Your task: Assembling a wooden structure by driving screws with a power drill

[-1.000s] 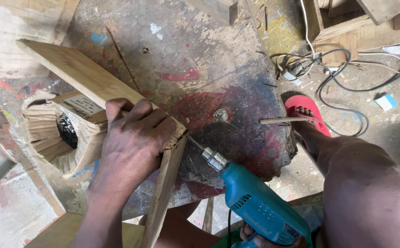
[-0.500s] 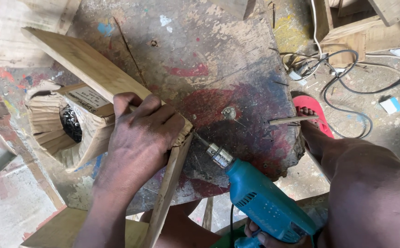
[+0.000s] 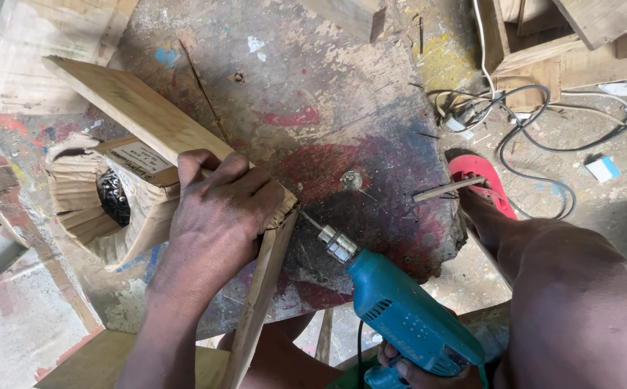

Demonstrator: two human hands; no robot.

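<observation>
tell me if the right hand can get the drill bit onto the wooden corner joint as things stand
Probably yes. The right hand holds the teal drill with its bit aimed at the corner of the wooden frame, nothing between them. The left hand grips the frame just beside that spot, close to the bit.

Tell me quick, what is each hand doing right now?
Left hand: pressed down over the corner joint of two wooden boards, fingers curled on it.
Right hand: mostly out of frame, closed on the teal electric drill.

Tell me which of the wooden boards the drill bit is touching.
The narrow board that runs down toward the camera: the drill meets its top end under the left hand. The wide board angling up-left is not touched by the bit.
</observation>
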